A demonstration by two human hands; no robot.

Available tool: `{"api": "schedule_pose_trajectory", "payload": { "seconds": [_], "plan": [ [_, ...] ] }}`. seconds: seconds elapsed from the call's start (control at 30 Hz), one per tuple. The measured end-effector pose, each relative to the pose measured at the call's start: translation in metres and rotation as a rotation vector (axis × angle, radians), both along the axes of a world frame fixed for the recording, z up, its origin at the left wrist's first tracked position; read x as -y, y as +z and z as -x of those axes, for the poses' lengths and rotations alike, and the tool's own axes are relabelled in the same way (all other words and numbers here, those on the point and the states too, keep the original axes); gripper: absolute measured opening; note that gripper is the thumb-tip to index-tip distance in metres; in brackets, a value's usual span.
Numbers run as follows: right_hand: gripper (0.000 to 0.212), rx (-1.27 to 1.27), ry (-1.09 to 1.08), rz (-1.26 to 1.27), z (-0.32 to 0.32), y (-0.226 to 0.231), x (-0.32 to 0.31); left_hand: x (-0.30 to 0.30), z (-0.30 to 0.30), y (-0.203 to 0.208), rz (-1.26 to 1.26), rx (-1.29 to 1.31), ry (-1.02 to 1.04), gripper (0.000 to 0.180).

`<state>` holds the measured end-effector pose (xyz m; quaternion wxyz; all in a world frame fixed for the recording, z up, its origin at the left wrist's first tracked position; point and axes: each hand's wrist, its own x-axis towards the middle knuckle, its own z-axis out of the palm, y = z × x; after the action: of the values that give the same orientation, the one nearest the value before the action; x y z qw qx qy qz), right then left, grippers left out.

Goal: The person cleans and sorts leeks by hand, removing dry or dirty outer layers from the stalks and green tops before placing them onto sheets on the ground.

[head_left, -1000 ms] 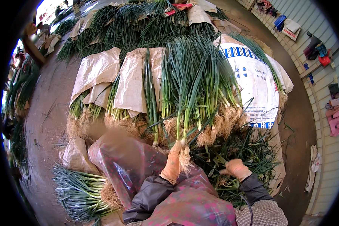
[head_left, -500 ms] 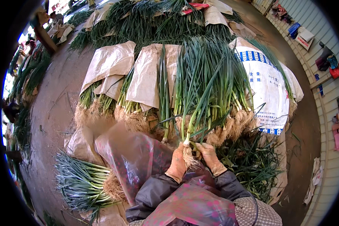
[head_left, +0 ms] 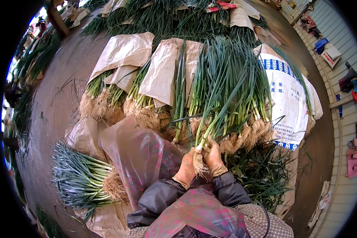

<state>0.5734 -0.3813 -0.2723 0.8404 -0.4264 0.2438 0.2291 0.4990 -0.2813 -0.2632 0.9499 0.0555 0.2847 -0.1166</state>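
Note:
Both hands are gloved in dirty orange. My left hand (head_left: 186, 168) is closed round the lower stalks of a few green onions (head_left: 201, 142), just above their pale hanging roots. My right hand (head_left: 214, 159) presses its fingers against the same stalks from the right, a little higher up. The long leaves run forward over a thick row of green onions (head_left: 230, 79). Roots of that row lie just beyond my fingertips. To the left, a separate pile of green onions (head_left: 83, 174) lies with its roots toward me.
Beige sacks (head_left: 121, 53) and a white and blue printed sack (head_left: 285, 95) cover parts of the row. Stripped dark leaves (head_left: 261, 174) are heaped right of my hands. Pink-spotted clear plastic (head_left: 142, 154) drapes over my lap. A corrugated wall (head_left: 325, 31) stands at right.
My right hand has come in from the right and up against the stalks, where before it pulled a bent leaf aside. My left hand keeps its hold. The view has shifted slightly.

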Motion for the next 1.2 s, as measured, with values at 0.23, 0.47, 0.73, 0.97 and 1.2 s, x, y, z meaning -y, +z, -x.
{"api": "schedule_pose_trajectory", "payload": {
  "seconds": [0.23,0.47,0.73,0.97,1.2],
  "plan": [
    [0.036,0.586,0.762,0.759,0.011,0.063,0.010,0.001,-0.001,-0.001,-0.041,-0.054,0.062,0.023],
    [0.015,1.755,1.375,1.240,-0.015,0.047,0.042,0.017,0.004,-0.016,-0.271,0.008,0.180,0.020],
    [0.011,1.600,1.686,0.677,0.046,0.052,0.034,0.012,-0.019,0.029,-0.381,0.010,0.163,0.023],
    [0.035,0.395,0.861,1.123,0.029,0.094,0.165,-0.006,-0.012,0.015,-0.330,0.143,0.048,0.019],
    [0.074,0.238,1.356,1.775,0.074,0.080,0.242,0.012,-0.013,0.032,-0.526,0.249,-0.073,0.008]
  ]
}}
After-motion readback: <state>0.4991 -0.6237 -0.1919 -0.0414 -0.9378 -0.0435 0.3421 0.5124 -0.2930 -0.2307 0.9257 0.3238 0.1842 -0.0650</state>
